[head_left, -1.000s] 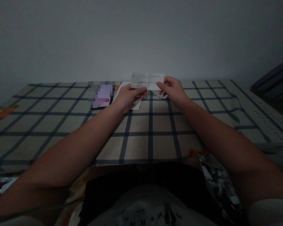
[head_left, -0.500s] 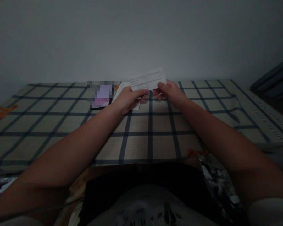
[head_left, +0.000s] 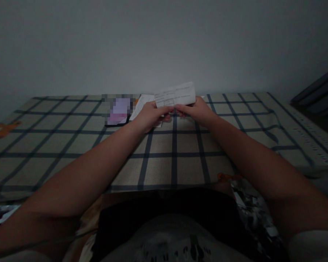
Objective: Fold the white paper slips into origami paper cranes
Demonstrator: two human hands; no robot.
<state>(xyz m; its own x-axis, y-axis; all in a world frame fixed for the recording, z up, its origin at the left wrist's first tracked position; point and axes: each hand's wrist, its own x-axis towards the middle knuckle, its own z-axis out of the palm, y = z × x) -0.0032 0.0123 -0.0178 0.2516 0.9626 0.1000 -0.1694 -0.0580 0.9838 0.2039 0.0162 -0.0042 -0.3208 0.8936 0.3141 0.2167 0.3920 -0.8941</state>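
Between my two hands a folded sheet of printed paper (head_left: 176, 95) is held up above the far part of the table. My left hand (head_left: 152, 113) pinches its lower left edge, thumb on top. At the lower right edge my right hand (head_left: 194, 109) grips the same sheet, its thumb close to the left thumb. Behind and beneath my left hand lies another printed sheet (head_left: 141, 105), partly hidden by the hand. The print is too small to read.
A blurred-out purple and pink item (head_left: 119, 110) with a dark edge lies left of the papers. The checked tablecloth (head_left: 175, 145) covers the table, which reaches the grey wall (head_left: 164, 43). A dark slatted object (head_left: 317, 87) stands at the right edge.
My right hand has moved inward along the sheet's lower edge, so the thumbs nearly meet. The sheet has shifted slightly right and sits more level.
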